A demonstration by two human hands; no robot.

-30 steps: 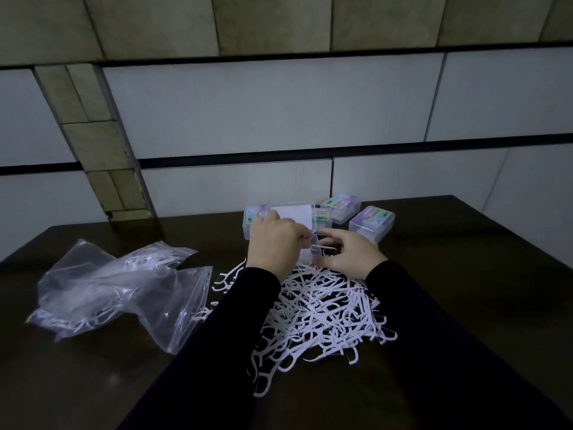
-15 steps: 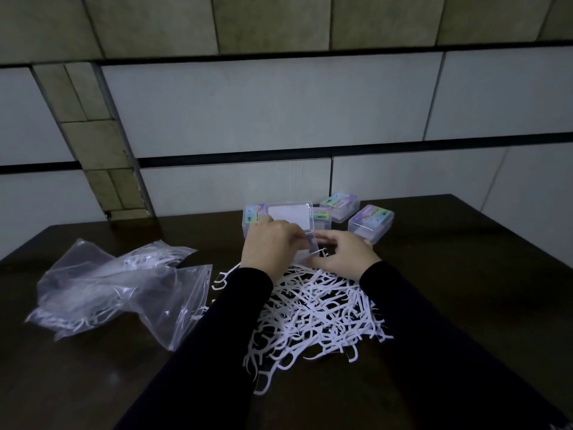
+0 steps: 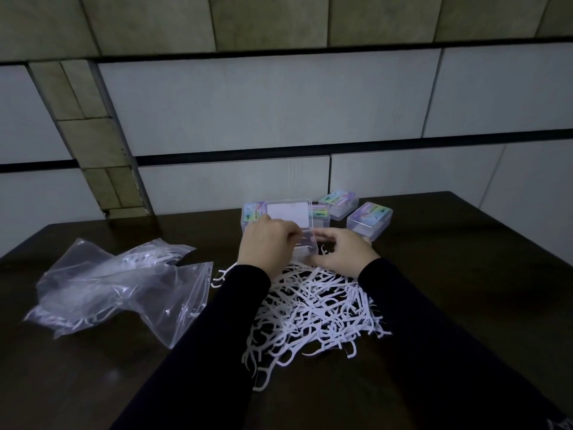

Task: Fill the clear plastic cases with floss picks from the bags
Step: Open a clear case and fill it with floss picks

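Observation:
An open clear case [image 3: 307, 247] sits on the table's far middle, its lid [image 3: 290, 212] standing upright. My left hand [image 3: 266, 243] curls over the case's left side and grips its rim. From the right, my right hand [image 3: 341, 254] reaches to the case's right end, and a white floss pick [image 3: 324, 251] sticks up between its thumb and fingers. A big loose pile of white floss picks [image 3: 310, 308] lies just in front of both hands. The inside of the case is hidden by my hands.
Two crumpled clear zip bags [image 3: 117, 283] with a few picks inside lie at the left. Closed labelled cases stand behind the hands: one [image 3: 251, 214] at the left, two [image 3: 339, 203] [image 3: 369, 221] at the right. A tiled wall rises behind the dark table [image 3: 465, 274].
Both hands stayed at the open case and shifted only slightly. The right hand's fingers moved a little closer to the case.

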